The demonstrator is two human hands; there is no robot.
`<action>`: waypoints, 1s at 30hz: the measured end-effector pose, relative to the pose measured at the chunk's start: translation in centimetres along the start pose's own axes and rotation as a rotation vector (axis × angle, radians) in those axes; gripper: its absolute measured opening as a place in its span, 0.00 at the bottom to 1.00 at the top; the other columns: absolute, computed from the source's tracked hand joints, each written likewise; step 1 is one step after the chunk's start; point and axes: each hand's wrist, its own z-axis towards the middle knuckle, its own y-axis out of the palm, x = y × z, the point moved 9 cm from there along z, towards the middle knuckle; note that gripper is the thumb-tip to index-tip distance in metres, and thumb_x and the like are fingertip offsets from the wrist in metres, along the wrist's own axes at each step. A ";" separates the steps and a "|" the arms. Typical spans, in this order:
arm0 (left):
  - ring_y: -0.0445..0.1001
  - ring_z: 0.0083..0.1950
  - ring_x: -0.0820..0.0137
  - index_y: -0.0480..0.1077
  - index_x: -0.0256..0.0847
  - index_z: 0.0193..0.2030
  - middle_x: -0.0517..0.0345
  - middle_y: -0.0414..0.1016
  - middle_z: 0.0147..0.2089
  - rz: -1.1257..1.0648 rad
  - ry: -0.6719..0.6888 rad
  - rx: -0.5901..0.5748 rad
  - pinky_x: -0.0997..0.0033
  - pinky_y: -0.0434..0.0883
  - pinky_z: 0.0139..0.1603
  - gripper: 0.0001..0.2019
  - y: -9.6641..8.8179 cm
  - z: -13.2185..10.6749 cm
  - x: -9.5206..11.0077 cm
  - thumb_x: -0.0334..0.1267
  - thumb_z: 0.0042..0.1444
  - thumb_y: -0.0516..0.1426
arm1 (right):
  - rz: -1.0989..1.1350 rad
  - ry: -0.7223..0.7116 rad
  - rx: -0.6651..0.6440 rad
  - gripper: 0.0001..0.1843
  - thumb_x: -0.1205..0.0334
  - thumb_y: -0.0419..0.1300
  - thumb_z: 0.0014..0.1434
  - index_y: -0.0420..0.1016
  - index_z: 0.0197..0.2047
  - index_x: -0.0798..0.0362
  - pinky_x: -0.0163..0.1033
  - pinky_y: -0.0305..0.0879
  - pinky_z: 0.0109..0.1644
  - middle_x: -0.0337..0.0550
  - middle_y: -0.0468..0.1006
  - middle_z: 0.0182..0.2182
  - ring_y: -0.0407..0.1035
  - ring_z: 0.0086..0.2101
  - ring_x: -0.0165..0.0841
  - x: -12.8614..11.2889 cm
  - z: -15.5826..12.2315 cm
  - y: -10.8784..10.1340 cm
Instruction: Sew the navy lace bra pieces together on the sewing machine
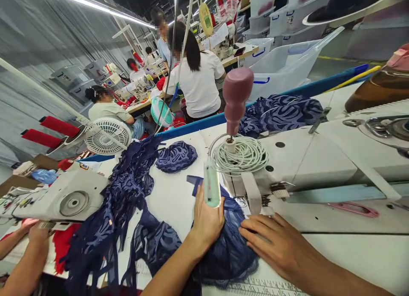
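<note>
A dark navy lace garment piece (pixel 226 249) lies under the needle area of a white sewing machine (pixel 303 147). My left hand (pixel 207 219) rests on its upper left part, finger and thumb apart; a pale green lamp (pixel 212 185) hides some of the fingers. From the right, my right hand (pixel 275 242) lies on the piece's edge beside the presser foot, fingers stretched out and fairly flat. The presser foot itself is mostly hidden behind a white strap (pixel 253 193).
More navy lace pieces (pixel 118 193) spread left, with a padded lace cup (pixel 177 156) behind. Coiled pale cord (pixel 243 153) and a maroon-handled tool (pixel 236 96) stand on the machine. Pink snips (pixel 354 208) lie right. A co-worker's hands (pixel 35 240) are at the left machine.
</note>
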 end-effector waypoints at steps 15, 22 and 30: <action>0.76 0.55 0.53 0.75 0.45 0.51 0.50 0.81 0.45 0.014 0.154 -0.198 0.38 0.57 0.71 0.15 1.8 0.7 2.1 0.50 0.66 0.56 | -0.114 0.019 -0.021 0.17 0.69 0.48 0.71 0.77 0.50 0.49 0.47 0.56 0.52 0.41 0.82 0.43 0.71 0.36 0.34 0.7 -0.1 -0.1; 0.76 0.57 0.52 0.76 0.45 0.51 0.49 0.82 0.45 -0.040 0.179 -0.245 0.40 0.61 0.69 0.16 2.5 1.5 0.9 0.52 0.66 0.57 | -0.148 0.007 -0.058 0.17 0.70 0.49 0.70 0.78 0.50 0.49 0.50 0.55 0.53 0.40 0.83 0.45 0.69 0.35 0.35 0.8 0.3 0.1; 0.74 0.60 0.52 0.76 0.45 0.53 0.49 0.82 0.48 -0.111 0.161 -0.272 0.46 0.66 0.66 0.22 2.8 1.9 -0.2 0.57 0.61 0.60 | -0.093 0.033 -0.079 0.17 0.68 0.49 0.71 0.78 0.51 0.49 0.51 0.53 0.55 0.42 0.82 0.48 0.69 0.38 0.38 0.8 -0.4 0.3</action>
